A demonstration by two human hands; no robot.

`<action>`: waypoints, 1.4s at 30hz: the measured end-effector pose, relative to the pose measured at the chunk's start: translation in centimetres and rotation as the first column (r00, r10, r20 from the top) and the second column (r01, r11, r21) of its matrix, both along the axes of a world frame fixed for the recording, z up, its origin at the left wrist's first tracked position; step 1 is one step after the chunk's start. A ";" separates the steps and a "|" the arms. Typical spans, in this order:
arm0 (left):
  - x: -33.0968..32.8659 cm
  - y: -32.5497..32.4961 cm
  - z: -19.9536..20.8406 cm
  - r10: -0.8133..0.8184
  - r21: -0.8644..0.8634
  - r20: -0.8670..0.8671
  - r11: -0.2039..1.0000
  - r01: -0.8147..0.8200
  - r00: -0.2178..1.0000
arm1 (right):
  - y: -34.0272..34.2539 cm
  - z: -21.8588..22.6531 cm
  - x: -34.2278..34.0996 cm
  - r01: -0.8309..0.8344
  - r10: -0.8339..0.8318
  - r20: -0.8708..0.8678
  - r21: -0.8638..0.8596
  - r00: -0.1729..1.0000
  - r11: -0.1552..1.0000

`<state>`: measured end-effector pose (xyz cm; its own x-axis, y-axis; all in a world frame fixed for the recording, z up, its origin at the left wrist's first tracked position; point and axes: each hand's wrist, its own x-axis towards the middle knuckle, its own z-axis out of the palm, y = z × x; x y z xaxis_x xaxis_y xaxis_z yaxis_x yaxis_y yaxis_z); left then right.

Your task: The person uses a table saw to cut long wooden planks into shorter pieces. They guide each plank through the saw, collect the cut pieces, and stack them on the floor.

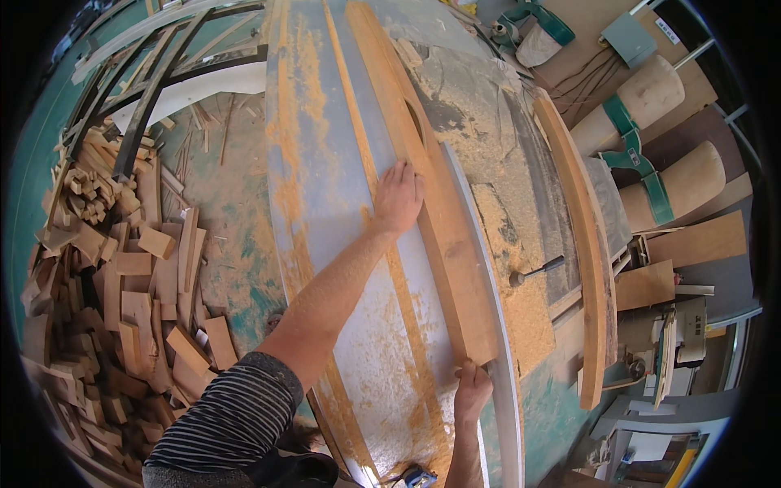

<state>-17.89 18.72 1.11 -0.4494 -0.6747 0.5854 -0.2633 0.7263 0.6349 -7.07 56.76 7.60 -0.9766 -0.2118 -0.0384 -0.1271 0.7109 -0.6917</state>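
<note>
Long, straight-edged, tan wooden beam (446, 232)

Tabletop (370, 374): and there's the glare, white and hot at the near end, duller blue-grey further off!
Plank (442, 236): evenly lit, edges crisp.
Wood pile (134, 325): dimmer, shadows filling the gaps.
Fisheye rim: straight lines bowing, corners gone black.
</note>
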 end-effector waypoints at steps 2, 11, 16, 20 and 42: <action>-0.3 -0.9 -0.3 0.001 -0.005 -0.004 1.000 -0.001 1.000 | -0.7 0.0 -0.2 -0.002 0.002 -0.001 -0.003 1.000 1.000; -1.4 -4.0 -0.5 -0.005 -0.003 -0.010 1.000 0.005 1.000 | -3.8 0.1 -1.3 0.014 -0.014 0.007 0.022 1.000 1.000; -2.1 -5.7 -0.4 -0.006 0.016 0.008 1.000 0.006 1.000 | -5.7 0.2 -1.8 0.018 -0.018 0.005 0.016 1.000 1.000; -2.7 -7.2 -0.5 -0.005 0.027 0.014 1.000 0.005 1.000 | -6.5 -0.6 -2.6 -0.009 0.009 -0.011 0.005 1.000 1.000; -5.8 -15.3 -0.1 -0.032 0.109 0.083 0.994 0.023 0.996 | -14.5 -0.4 -5.8 -0.018 0.019 -0.024 0.039 1.000 0.999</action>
<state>-23.71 3.38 0.97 -0.5133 -0.7184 0.4696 -0.3000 0.6628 0.6861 -12.90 42.25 7.25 -0.9733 -0.2284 -0.0231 -0.1566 0.7344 -0.6603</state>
